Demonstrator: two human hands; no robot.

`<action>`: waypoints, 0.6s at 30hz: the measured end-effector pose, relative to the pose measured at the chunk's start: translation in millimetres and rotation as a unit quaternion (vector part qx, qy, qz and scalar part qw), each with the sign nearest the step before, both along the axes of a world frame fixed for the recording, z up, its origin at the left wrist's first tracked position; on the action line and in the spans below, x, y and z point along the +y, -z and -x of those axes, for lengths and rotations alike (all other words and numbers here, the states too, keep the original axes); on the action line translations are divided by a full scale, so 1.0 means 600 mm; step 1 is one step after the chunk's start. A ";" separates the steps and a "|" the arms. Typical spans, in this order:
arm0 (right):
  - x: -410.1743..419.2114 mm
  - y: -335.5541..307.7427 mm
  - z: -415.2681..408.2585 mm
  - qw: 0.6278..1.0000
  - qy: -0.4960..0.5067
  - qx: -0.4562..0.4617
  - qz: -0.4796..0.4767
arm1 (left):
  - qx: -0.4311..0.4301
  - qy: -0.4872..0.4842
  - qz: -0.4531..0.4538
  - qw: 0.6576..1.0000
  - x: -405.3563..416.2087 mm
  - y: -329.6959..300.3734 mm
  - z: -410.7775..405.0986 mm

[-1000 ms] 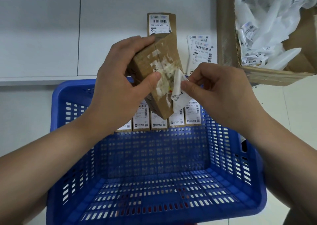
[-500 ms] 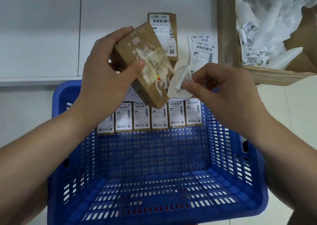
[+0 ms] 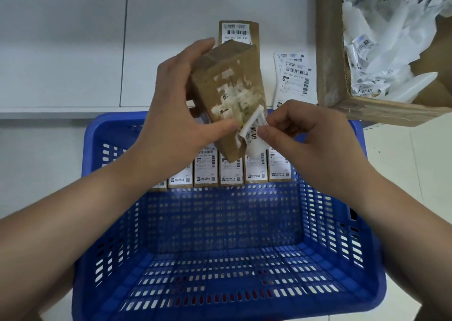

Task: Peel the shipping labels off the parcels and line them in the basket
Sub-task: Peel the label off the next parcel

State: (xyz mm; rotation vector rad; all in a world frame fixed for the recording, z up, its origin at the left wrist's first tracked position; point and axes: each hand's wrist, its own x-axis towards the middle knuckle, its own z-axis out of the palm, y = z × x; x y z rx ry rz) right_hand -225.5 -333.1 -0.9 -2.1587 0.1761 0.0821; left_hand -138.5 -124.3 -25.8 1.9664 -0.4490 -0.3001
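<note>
The brown parcel (image 3: 230, 95), its face patched with torn white label scraps, tilts above the blue basket (image 3: 110, 259), long axis running from upper left down to lower right. The left hand (image 3: 176, 110) grips it while the right hand (image 3: 308, 139) pinches the half-peeled label (image 3: 253, 130) at its lower edge
</note>
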 end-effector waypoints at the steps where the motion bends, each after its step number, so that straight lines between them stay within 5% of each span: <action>1: 0.003 0.001 0.000 1.000 -0.002 0.000 -0.007 | 0.006 -0.007 0.014 1.000 0.000 0.000 0.001; 8: 0.007 0.003 -0.007 0.995 0.017 0.026 -0.100 | 0.011 0.009 0.011 1.000 -0.012 -0.006 0.008; 18: 0.004 0.002 -0.006 0.992 0.056 0.028 -0.106 | 0.022 0.054 0.001 0.998 -0.007 0.001 -0.003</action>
